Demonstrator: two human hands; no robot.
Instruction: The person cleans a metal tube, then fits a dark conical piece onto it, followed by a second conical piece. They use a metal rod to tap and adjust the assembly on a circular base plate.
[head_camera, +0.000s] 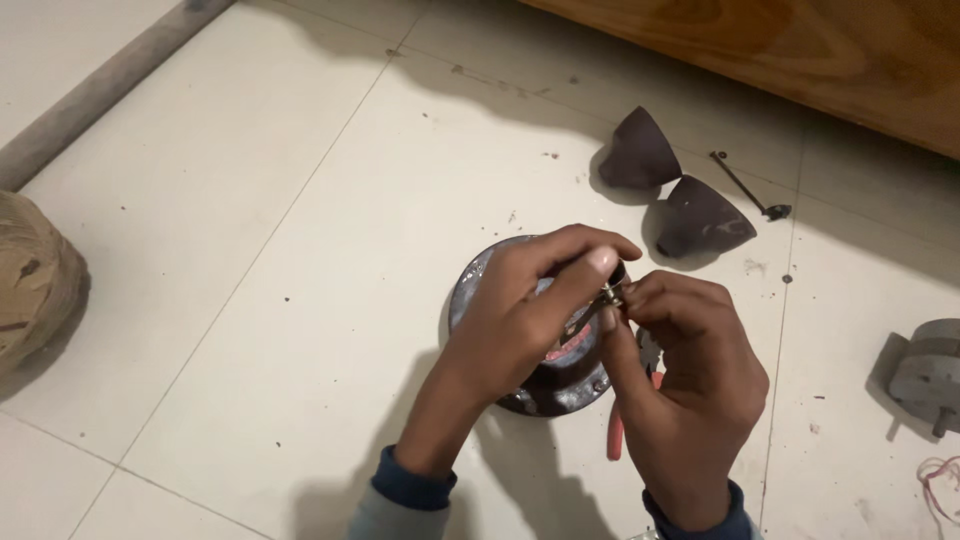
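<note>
A round dark metal part (478, 282), shaped like a shallow dish, lies on the tiled floor (280, 330). My left hand (525, 310) reaches over it, fingertips pinching a small shiny metal piece (611, 294). From the other side my right hand (685, 385) pinches the same piece; both hands meet above the dish's right rim. Beneath my right hand a pink-red tool handle (616, 432) shows on the floor; the rest of the tool is hidden.
Two dark curved sandpaper pieces (640, 150) (703, 217) lie beyond the hands, a thin metal rod (745, 186) beside them. A grey round part (925, 372) is at the right edge, a brown sack (35, 280) at the left. A wooden panel (800, 50) borders the top.
</note>
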